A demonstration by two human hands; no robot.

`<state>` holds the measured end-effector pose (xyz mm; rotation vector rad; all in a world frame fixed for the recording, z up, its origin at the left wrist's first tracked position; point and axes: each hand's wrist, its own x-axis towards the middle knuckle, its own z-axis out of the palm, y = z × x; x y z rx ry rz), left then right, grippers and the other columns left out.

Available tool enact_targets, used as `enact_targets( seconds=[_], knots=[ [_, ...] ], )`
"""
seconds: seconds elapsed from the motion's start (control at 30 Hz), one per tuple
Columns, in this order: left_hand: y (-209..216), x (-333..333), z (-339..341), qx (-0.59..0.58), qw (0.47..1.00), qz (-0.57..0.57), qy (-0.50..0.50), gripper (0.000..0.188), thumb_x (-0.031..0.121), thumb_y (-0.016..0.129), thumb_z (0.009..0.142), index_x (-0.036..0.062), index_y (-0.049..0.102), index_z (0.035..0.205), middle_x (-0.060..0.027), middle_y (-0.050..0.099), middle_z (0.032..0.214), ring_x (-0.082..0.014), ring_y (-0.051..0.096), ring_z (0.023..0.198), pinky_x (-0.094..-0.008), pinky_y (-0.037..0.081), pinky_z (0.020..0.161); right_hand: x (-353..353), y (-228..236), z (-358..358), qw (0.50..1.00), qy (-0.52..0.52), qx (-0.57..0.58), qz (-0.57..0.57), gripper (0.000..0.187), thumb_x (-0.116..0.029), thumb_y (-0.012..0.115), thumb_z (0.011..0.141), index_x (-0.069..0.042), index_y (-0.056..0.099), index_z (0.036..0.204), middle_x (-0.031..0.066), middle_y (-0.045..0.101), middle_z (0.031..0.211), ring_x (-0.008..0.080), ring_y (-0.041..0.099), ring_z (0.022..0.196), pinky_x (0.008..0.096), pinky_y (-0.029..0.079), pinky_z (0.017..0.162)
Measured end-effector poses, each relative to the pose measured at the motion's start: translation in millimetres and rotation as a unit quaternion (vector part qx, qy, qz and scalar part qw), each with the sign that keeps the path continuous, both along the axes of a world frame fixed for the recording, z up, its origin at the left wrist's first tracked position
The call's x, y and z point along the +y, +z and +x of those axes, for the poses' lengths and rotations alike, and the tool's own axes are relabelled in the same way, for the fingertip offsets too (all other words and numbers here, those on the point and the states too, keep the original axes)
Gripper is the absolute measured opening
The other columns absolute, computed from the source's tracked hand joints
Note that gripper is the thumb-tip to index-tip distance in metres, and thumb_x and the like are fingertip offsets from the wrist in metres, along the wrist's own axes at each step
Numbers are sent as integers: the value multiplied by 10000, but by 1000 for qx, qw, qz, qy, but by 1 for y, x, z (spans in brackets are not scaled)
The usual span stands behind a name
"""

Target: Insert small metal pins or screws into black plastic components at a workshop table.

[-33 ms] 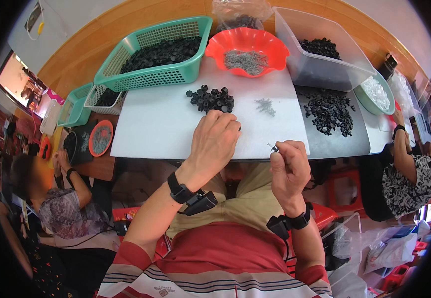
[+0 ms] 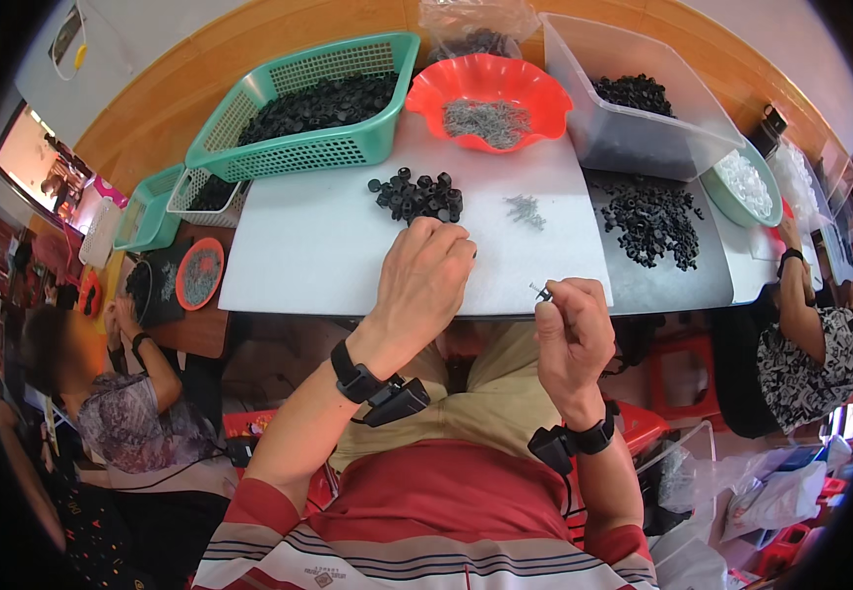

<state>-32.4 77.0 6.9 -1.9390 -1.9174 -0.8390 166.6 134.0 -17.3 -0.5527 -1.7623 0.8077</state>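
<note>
My left hand [image 2: 426, 270] rests at the near side of a pile of black plastic caps [image 2: 424, 197] on the white sheet. Its fingers are curled down and pressed together. A dark bit shows at the fingertips, but the hand hides what it is. My right hand [image 2: 574, 329] is raised at the table's front edge. Thumb and forefinger pinch a small black plastic piece with a nail [image 2: 541, 292], the thin metal end pointing up and left. Between the hands and the back of the table lies a small heap of loose grey nails [image 2: 525, 210].
Behind stand a green basket [image 2: 348, 152] of black parts, a red scalloped bowl [image 2: 421, 93] of nails and a clear bin [image 2: 633, 152]. Small black pieces [image 2: 650, 224] cover a dark mat at right, near a green bowl [image 2: 721, 197]. Co-workers sit on both sides.
</note>
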Motion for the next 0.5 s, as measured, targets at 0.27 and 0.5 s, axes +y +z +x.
enact_targets(
  seconds=[0.27,0.5],
  knots=[
    [7,-1,1,-60,997,-6,-51,104,39,729,823,17,693,918,-94,701,1020,-296,655,889,-380,551,792,3,-2,2,999,12,21,-28,200,-80,728,933,7,656,1098,90,617,979,110,547,698,236,459,604],
    [22,-11,17,-231,968,-3,-100,118,17,744,820,15,690,926,-105,708,1028,-257,703,830,-328,563,709,1,1,4,998,22,33,-47,196,-70,715,943,15,654,1109,88,616,997,99,562,719,227,468,615]
  ],
)
